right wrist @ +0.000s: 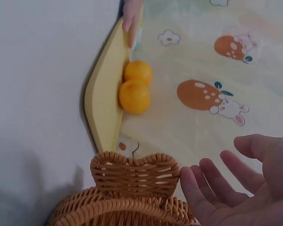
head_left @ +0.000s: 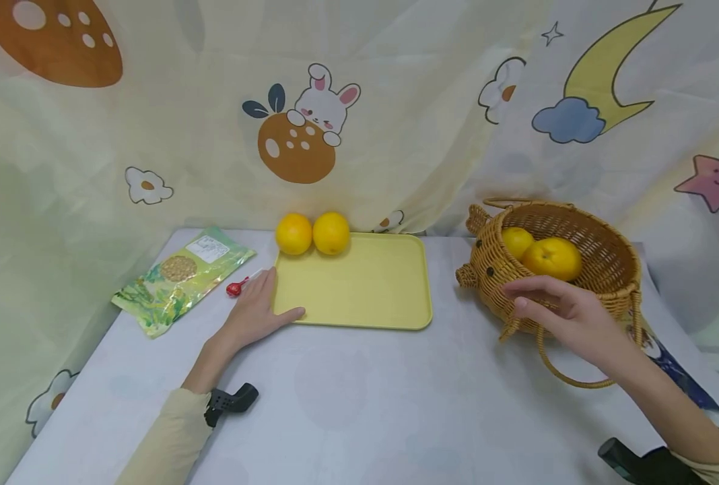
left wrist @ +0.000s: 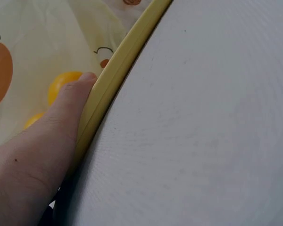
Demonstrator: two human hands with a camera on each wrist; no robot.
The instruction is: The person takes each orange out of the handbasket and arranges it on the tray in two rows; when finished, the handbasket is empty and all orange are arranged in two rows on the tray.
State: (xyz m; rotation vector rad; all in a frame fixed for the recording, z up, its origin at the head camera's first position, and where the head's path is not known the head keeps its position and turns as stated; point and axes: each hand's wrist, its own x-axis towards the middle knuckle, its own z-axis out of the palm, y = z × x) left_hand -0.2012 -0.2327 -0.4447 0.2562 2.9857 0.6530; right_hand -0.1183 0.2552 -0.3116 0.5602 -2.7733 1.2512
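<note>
Left hand (head_left: 252, 311), right hand (head_left: 571, 320): fingers loosely extended.
Left touches tray's (head_left: 356, 289) left edge; right hovers by basket's (head_left: 608, 249) near side; tabletop (head_left: 359, 404) spans the gap between.

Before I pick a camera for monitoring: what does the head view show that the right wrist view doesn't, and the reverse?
Only the head view: two yellow fruits inside the brown wicker pig-shaped basket, the red-wrapped candy, the dark blue packet and yellow moon print.
Only the right wrist view: a second printed rabbit's face.
Both: that basket, the yellow rectangular tray, two round orange fruits, the left hand and right hand.
</note>
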